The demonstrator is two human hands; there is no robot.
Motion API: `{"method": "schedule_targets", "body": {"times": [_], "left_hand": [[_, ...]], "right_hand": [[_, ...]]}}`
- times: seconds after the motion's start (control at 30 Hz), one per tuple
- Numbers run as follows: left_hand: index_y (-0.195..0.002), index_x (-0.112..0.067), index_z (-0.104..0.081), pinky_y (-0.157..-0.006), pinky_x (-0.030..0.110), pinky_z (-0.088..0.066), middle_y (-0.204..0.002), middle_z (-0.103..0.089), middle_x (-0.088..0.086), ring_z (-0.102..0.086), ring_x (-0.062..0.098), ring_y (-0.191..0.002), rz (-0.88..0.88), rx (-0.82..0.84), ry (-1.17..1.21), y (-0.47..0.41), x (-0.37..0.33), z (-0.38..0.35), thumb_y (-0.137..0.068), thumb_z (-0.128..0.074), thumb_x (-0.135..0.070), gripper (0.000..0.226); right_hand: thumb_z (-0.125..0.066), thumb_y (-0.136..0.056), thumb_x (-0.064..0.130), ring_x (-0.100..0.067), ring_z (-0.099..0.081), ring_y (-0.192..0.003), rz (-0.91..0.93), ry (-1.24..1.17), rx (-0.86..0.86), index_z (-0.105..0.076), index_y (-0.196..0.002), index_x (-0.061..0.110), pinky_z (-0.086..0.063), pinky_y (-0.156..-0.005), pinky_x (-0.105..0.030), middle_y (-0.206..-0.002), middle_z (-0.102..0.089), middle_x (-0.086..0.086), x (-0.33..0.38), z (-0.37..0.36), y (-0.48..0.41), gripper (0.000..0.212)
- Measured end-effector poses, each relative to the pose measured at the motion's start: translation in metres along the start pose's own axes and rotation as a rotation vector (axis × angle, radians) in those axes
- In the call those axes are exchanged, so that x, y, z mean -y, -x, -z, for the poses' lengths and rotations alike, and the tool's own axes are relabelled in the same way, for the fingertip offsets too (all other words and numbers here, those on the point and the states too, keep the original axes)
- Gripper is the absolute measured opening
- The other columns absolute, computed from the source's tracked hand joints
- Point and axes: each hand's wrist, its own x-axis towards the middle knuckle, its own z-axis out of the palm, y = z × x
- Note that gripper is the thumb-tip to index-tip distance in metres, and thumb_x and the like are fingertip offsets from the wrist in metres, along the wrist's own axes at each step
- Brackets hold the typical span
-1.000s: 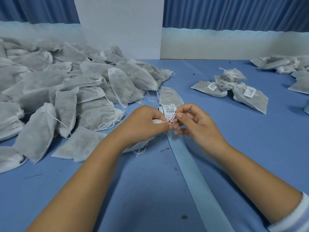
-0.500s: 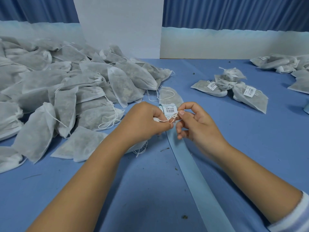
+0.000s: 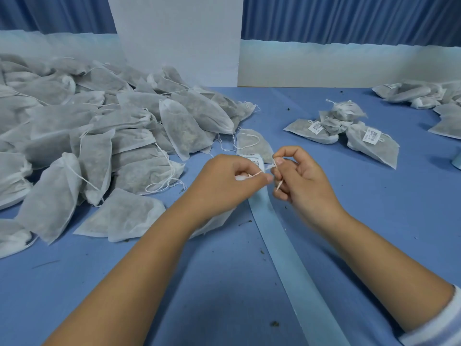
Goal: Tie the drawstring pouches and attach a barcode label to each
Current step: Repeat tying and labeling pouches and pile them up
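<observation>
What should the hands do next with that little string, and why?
Probably pull the hands gently apart to snug the knot. The left hand and right hand each pinch the drawstring close together, a loose end pokes out below the right fingers, and the barcode label sits just behind them, so the tie looks unfinished.

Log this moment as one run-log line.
step: tying drawstring | left hand: pinches drawstring | right hand: pinches drawstring | barcode label: between hands | unlabelled pile: left | labelled pouches: right
</observation>
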Motion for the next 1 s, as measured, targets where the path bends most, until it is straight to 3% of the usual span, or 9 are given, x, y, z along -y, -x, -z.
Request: {"method": "schedule_targets", "body": {"times": [0.1,0.43,0.57,0.6,0.67,0.73,0.87,0.93,1.0], "left_hand": [[-0.073,-0.025,-0.073,-0.049,0.007,-0.035,-0.048,-0.055,-0.021,-0.047,-0.002,-0.049,0.002,-0.004,0.003,-0.001,-0.001,0.005,-0.094,-0.063,-0.023,0.023],[-0.078,-0.018,-0.078,-0.047,0.011,-0.033,-0.051,-0.057,-0.025,-0.049,0.000,-0.047,0.005,0.069,-0.088,0.002,-0.005,0.014,-0.093,-0.061,-0.012,0.023],[-0.076,-0.021,-0.079,-0.077,0.036,-0.051,-0.084,-0.074,-0.008,-0.067,0.027,-0.086,-0.011,0.072,-0.099,0.003,-0.007,0.017,-0.091,-0.063,-0.012,0.024],[-0.076,-0.020,-0.079,-0.076,0.035,-0.051,-0.083,-0.074,-0.009,-0.067,0.022,-0.084,-0.016,0.074,-0.090,0.003,-0.006,0.018,-0.091,-0.063,-0.012,0.023],[-0.076,-0.018,-0.079,-0.057,0.018,-0.044,-0.066,-0.068,-0.020,-0.059,0.000,-0.058,-0.031,0.079,-0.078,0.003,-0.006,0.019,-0.091,-0.063,-0.012,0.023],[-0.076,-0.019,-0.079,-0.047,0.009,-0.031,-0.057,-0.061,-0.022,-0.046,-0.002,-0.045,-0.034,0.081,-0.081,0.001,-0.003,0.019,-0.092,-0.062,-0.012,0.024],[-0.080,-0.026,-0.077,-0.053,0.010,-0.035,-0.055,-0.060,-0.019,-0.047,-0.001,-0.048,0.006,0.131,-0.051,-0.002,0.002,0.017,-0.096,-0.061,-0.032,0.023],[-0.083,-0.030,-0.077,-0.068,0.017,-0.044,-0.068,-0.069,-0.018,-0.060,0.000,-0.064,0.129,0.174,0.026,-0.004,0.004,0.020,-0.093,-0.056,-0.055,0.035],[-0.083,-0.027,-0.078,-0.084,0.026,-0.046,-0.083,-0.075,-0.009,-0.065,0.009,-0.079,0.267,0.288,0.086,-0.009,0.009,0.027,-0.086,-0.047,-0.062,0.047]], "right_hand": [[-0.044,-0.102,0.008,-0.005,-0.034,-0.040,-0.023,-0.034,-0.029,-0.052,-0.093,0.016,-0.037,-0.043,-0.017,-0.054,-0.051,0.010,0.001,0.001,-0.001,0.015],[-0.048,-0.101,0.008,-0.006,-0.044,-0.044,-0.045,-0.085,-0.139,-0.056,-0.091,0.015,-0.048,-0.054,-0.018,-0.059,-0.052,0.006,0.006,0.001,-0.001,0.014],[-0.046,-0.101,0.006,-0.004,-0.048,-0.045,-0.030,-0.123,-0.155,-0.056,-0.091,0.014,-0.051,-0.058,-0.017,-0.056,-0.052,0.009,0.008,-0.002,0.000,0.016],[-0.046,-0.101,0.006,-0.003,-0.050,-0.045,-0.029,-0.130,-0.159,-0.056,-0.091,0.013,-0.052,-0.058,-0.017,-0.056,-0.052,0.009,0.009,-0.003,0.000,0.016],[-0.046,-0.101,0.006,-0.004,-0.051,-0.045,-0.028,-0.139,-0.166,-0.056,-0.091,0.013,-0.053,-0.059,-0.018,-0.058,-0.052,0.007,0.009,-0.003,0.000,0.016],[-0.046,-0.101,0.006,-0.004,-0.051,-0.047,-0.021,-0.128,-0.160,-0.056,-0.092,0.012,-0.053,-0.060,-0.019,-0.059,-0.051,0.006,0.009,-0.002,-0.001,0.016],[-0.047,-0.101,0.006,-0.004,-0.051,-0.049,0.018,-0.052,-0.123,-0.057,-0.092,0.013,-0.053,-0.059,-0.020,-0.059,-0.052,0.007,0.007,0.003,-0.003,0.015],[-0.048,-0.101,0.006,-0.006,-0.050,-0.049,0.038,-0.017,-0.112,-0.057,-0.092,0.014,-0.053,-0.058,-0.020,-0.061,-0.052,0.004,0.005,0.006,-0.004,0.015],[-0.048,-0.101,0.007,-0.006,-0.050,-0.049,0.062,0.004,-0.098,-0.056,-0.092,0.016,-0.052,-0.057,-0.019,-0.062,-0.053,0.004,0.002,0.008,-0.004,0.015]]}}
